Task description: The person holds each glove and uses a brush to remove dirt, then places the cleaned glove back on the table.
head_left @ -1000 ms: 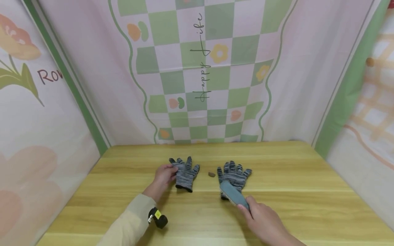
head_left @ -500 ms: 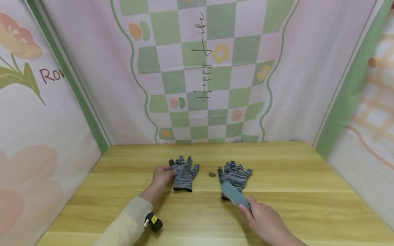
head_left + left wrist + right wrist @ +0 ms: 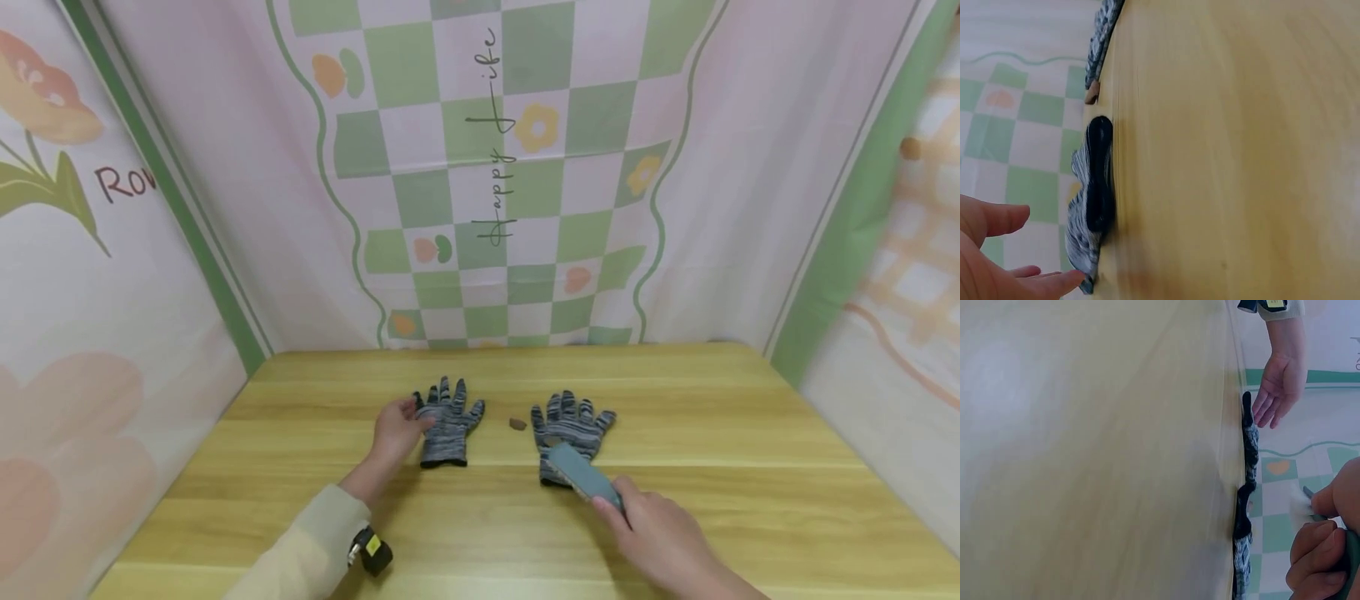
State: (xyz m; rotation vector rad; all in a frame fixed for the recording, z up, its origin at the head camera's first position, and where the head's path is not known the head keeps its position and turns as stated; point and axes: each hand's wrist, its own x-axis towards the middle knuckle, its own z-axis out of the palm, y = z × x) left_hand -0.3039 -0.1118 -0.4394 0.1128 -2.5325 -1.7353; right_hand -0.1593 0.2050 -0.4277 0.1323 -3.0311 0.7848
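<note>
Two grey-and-black striped knit gloves lie flat on the wooden table [image 3: 315,467], fingers pointing away. At the thumbward edge of the left glove [image 3: 447,433] is my left hand [image 3: 396,432]; in the left wrist view its thumb and fingers are spread apart, fingertips at the glove. My right hand [image 3: 663,525] grips the handle of a blue-grey brush [image 3: 587,475], its pale bristles facing down. The brush head is over the lower part of the right glove [image 3: 573,433]; contact cannot be told. A brown patch [image 3: 552,442] shows on that glove beside the brush tip.
Between the gloves lies a small brown piece [image 3: 517,424]. A black wrist camera [image 3: 371,550] hangs from the left sleeve. Behind the table hangs a checked green-and-white curtain [image 3: 480,250], with printed fabric on both sides.
The brush has shifted slightly right and toward me, baring the brown patch on the right glove. The left glove has straightened and lies flatter, and my left hand's fingers have loosened from its edge.
</note>
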